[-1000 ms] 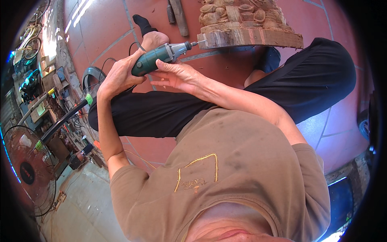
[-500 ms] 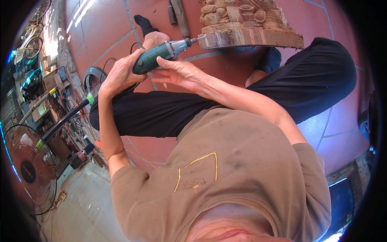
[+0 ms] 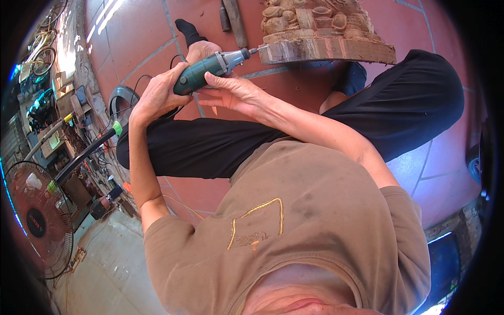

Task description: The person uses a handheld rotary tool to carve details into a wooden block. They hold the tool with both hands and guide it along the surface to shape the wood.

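My left hand (image 3: 158,94) is wrapped round the rear of a green and grey rotary tool (image 3: 202,73). A thin bit at its front points right, toward the lower edge of a carved wooden piece (image 3: 325,50) with rounded relief shapes and a flat base. The bit's tip appears close to the wood; whether they touch I cannot tell. My right hand (image 3: 239,94) is just below the tool, thumb at its casing and fingers stretched out and apart. A dark cord runs near my left wrist.
My crossed legs in black trousers (image 3: 199,147) frame the work. Two long-handled tools (image 3: 235,23) lie on the red tiled floor (image 3: 136,42) beyond my foot. At left stand a fan (image 3: 39,220), a black pole (image 3: 86,155) and cluttered cables and boxes.
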Demonstrator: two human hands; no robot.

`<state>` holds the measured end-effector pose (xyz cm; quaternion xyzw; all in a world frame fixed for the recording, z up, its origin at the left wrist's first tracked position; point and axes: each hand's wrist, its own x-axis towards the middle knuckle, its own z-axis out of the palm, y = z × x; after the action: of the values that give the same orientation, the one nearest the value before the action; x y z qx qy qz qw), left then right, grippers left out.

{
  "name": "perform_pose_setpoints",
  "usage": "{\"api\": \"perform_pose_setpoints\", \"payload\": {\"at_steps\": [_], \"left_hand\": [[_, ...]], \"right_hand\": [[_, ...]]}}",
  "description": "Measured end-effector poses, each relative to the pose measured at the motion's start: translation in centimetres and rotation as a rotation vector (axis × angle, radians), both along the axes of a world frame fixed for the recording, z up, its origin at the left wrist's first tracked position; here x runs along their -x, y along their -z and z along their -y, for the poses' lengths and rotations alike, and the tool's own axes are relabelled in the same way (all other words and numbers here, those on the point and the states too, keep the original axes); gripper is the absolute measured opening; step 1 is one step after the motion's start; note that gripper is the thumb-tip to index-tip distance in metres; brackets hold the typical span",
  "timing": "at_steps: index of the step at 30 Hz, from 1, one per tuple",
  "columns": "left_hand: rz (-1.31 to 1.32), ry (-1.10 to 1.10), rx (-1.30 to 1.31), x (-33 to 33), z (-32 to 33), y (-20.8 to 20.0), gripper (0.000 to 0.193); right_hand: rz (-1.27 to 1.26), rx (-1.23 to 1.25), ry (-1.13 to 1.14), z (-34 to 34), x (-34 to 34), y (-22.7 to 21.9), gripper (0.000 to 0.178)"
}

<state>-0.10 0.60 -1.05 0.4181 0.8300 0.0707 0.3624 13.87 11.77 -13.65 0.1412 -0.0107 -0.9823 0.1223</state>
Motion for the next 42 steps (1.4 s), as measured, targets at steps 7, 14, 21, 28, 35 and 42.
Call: {"api": "perform_pose_setpoints", "payload": {"at_steps": [7, 14, 21, 28, 35, 42], "left_hand": [[-0.012, -0.004, 0.006, 0.02, 0.09, 0.11, 0.055], [-0.009, -0.013, 0.003, -0.05, 0.08, 0.06, 0.055], [-0.002, -0.012, -0.006, -0.06, 0.08, 0.0, 0.055], [-0.008, 0.001, 0.006, -0.07, 0.12, 0.03, 0.055], [0.009, 0.0, 0.028, -0.19, 0.29, -0.1, 0.057], [0.019, 0.017, 0.048, -0.39, 0.24, -0.28, 0.058]], "right_hand": [[-0.005, -0.012, -0.002, -0.09, 0.14, 0.07, 0.056], [-0.007, -0.02, -0.005, -0.37, 0.17, -0.19, 0.056], [-0.005, -0.013, 0.005, -0.31, 0.02, -0.43, 0.055], [0.002, -0.015, -0.012, -0.19, -0.12, -0.3, 0.056], [0.01, -0.01, -0.028, -0.03, -0.48, -0.43, 0.06], [0.027, 0.045, -0.05, 0.6, -0.61, 0.37, 0.064]]}}
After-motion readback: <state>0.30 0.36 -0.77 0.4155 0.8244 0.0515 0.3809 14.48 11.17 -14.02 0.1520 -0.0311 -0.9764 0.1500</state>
